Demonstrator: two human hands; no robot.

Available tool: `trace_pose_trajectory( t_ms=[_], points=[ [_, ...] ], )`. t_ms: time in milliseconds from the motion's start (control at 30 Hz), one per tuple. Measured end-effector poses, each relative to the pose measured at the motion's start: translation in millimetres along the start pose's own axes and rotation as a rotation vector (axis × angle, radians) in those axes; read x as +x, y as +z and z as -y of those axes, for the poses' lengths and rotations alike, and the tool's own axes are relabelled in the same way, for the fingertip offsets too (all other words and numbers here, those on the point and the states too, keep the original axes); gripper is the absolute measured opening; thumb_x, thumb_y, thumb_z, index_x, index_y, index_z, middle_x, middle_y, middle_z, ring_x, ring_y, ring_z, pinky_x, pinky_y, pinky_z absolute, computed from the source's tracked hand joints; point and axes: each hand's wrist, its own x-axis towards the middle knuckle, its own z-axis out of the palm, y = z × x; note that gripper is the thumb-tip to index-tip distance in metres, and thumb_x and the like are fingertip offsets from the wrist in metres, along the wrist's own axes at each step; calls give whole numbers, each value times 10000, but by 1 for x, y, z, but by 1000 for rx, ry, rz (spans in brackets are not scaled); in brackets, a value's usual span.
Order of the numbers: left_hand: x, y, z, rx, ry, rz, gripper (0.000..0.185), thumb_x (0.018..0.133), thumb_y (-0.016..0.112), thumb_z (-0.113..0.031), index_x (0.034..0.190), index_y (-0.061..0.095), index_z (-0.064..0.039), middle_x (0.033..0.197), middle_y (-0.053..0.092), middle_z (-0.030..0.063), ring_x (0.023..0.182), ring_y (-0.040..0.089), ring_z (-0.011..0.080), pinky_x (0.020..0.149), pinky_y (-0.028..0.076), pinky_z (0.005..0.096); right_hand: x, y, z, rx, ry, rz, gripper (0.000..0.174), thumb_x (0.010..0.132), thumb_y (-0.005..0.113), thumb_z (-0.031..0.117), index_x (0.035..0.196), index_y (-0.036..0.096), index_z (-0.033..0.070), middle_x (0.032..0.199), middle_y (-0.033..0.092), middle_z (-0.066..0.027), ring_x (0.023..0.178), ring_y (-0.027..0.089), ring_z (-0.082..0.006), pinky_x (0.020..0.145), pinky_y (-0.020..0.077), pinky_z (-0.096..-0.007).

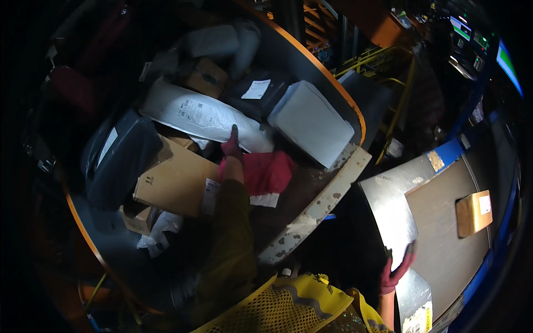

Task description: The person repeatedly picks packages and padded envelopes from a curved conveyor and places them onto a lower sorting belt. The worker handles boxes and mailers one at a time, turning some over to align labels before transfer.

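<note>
My left hand (232, 145), in a dark red glove, reaches into a big parcel chute with an orange rim and lies at the lower edge of a long white padded mailer (195, 110). Whether its fingers grip the mailer cannot be told. A red bag (266, 172) lies just beside that wrist. To the left is a large cardboard box (179, 175). My right hand (397, 268), gloved too, is at the metal edge of a conveyor (441, 208), fingers apart and holding nothing. Farther along the belt sits a small cardboard box (474, 213).
Black parcels (120, 158), a grey-white parcel (310, 123) and smaller boxes (137, 220) fill much of the chute. Its worn metal lip (316, 208) faces the conveyor across a dark gap. A yellow railing (399, 112) and lit screens (461, 28) stand beyond.
</note>
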Motion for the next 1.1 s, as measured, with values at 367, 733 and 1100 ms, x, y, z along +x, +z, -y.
trace_pose_trajectory(
  t_ms=[367, 733, 1100],
  points=[
    [-110, 58, -107, 768, 661, 14, 395, 749, 753, -307, 892, 648, 46, 807, 671, 137, 710, 621, 233, 678, 475, 388, 29, 56, 52, 287, -171, 298, 532, 802, 564, 11, 1306, 399, -23, 1313, 423, -270, 1199, 443, -423, 997, 370, -447],
    [-331, 156, -79, 455, -72, 1063, 506, 766, 740, -118, 1200, 522, 25, 1122, 603, 125, 978, 577, 160, 822, 488, 292, 68, 92, 67, 1258, 930, -52, 645, 871, 601, 119, 1423, 266, 121, 1313, 429, -200, 1191, 447, -245, 928, 442, -360],
    [-112, 205, -13, 1626, 1034, 472, 962, 735, 481, -745, 1361, 367, -22, 1417, 311, 247, 1331, 221, 436, 1068, 176, 538, 297, 179, -88, 1131, 726, 284, 613, 870, 594, 377, 1341, 315, 100, 1206, 498, -137, 940, 578, -271, 751, 506, -427]
  ],
)
